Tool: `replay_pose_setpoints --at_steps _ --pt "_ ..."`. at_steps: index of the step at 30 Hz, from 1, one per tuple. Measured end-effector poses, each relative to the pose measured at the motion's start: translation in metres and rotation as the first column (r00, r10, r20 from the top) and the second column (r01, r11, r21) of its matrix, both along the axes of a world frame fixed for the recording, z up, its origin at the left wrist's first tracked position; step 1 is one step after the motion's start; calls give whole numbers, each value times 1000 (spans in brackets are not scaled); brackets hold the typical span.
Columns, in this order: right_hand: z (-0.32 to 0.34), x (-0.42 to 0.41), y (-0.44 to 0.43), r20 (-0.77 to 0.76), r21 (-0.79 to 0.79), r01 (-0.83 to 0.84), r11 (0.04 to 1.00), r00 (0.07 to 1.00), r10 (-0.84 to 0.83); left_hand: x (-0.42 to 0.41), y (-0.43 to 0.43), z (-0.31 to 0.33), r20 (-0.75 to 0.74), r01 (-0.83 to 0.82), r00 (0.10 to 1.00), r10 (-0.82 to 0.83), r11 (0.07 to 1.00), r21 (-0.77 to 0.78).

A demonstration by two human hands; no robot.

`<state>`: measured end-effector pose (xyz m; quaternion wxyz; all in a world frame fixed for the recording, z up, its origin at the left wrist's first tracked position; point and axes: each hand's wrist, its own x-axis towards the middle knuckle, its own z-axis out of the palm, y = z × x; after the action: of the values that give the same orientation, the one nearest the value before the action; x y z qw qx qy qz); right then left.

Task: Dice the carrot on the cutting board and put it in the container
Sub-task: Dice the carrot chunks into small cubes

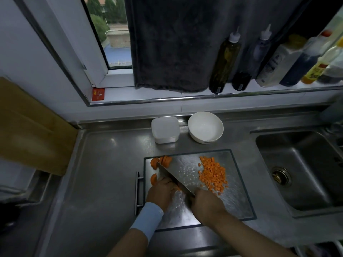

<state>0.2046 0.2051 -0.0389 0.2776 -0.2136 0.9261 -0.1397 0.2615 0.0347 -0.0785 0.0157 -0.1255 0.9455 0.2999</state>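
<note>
Left hand (pixel 161 190) clamps carrot (pixel 178 188) to board (pixel 239 184) to steady it, right hand (pixel 206 203) fisted on knife (pixel 174 178), dice (pixel 212 175) piled clear of blade.

We see the right hand (pixel 206 203) gripping a knife (pixel 174 178) over carrot pieces pinned by the left hand (pixel 161 191), diced carrot (pixel 213 175) heaped on the cutting board (pixel 239 197)

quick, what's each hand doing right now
Left hand: curled, pressing carrot pieces on the cutting board.
Right hand: closed on the knife handle.
</note>
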Motion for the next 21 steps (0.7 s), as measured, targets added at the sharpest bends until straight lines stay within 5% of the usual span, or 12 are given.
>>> replay_pose_setpoints --at_steps 10,21 --pt "30 -8 20 -16 -72 137 988 990 -138 -11 -8 1 -21 150 988 -151 988 -17" --pt "35 6 28 7 1 115 993 993 -115 8 11 -15 -68 -39 997 44 997 74"
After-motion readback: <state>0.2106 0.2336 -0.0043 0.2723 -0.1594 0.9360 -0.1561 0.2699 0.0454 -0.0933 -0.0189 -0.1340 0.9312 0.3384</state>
